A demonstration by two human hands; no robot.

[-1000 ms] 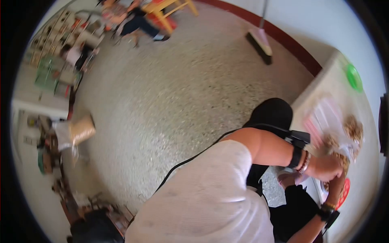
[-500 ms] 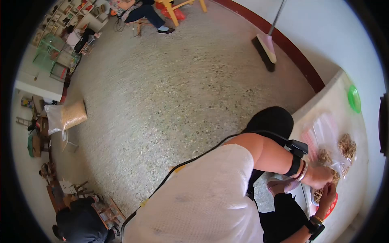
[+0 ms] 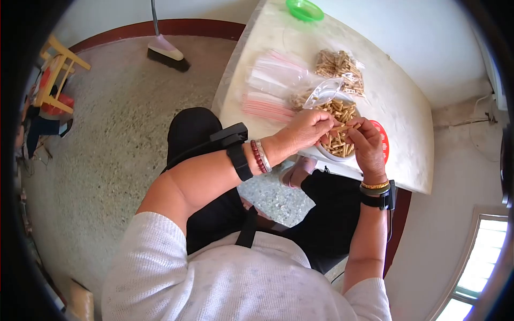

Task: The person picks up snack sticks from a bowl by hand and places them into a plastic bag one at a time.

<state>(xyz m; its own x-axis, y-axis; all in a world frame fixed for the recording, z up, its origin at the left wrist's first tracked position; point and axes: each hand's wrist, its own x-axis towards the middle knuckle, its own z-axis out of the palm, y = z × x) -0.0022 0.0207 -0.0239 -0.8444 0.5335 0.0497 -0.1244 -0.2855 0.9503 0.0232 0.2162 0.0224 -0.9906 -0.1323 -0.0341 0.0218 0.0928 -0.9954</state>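
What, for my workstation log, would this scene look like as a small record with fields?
Left hand: pinching a small tan piece
Right hand: pinching the same piece
Under the hands: bowl of tan sticks
Beside bowl: red perforated item, partly hidden
Elsewhere on table: green dish, flat plastic bags, bagged sticks
Floor: broom

I can read no text, label, brand, number or sign here. On the bags (image 3: 273,77), the bowl (image 3: 338,158), the red tray (image 3: 383,140) and the wrist straps (image 3: 239,162), no letters can be made out.
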